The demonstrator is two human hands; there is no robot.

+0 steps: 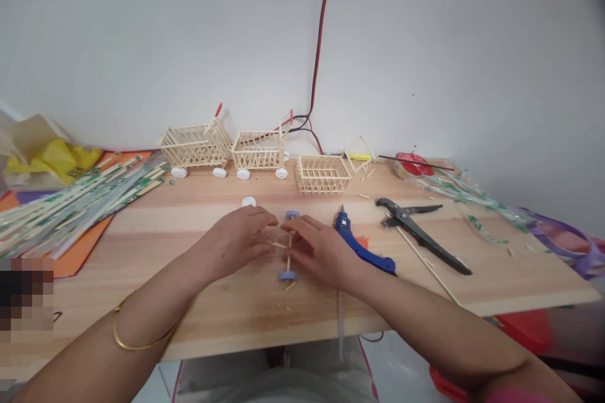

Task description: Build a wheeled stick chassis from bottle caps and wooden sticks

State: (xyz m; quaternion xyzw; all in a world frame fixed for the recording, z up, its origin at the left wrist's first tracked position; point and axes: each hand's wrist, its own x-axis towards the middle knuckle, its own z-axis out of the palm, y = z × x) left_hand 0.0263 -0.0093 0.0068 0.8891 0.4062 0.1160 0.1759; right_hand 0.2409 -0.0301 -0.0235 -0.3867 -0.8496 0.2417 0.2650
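Near the middle of the table lies a thin wooden axle (288, 262) with a blue-grey wheel at each end. My right hand (319, 250) is at its right side, fingers curled over the stick; what they grip is too small to make out. To the left, my left hand (243, 239) has its fingers bent toward the axle, and a short thin stick (278, 244) runs between the two hands. A white wheel (249, 201) lies just beyond my left hand. The blue glue gun (363, 249) rests right of my right hand.
Two wheeled stick carts (196, 146) (259, 151) and a wheelless stick basket (324, 174) stand along the wall. Black cutters (425, 236) lie at the right beside a long stick (428, 264). Packaged sticks (89, 201) cover the left. A red dish (414, 165) sits at the back right.
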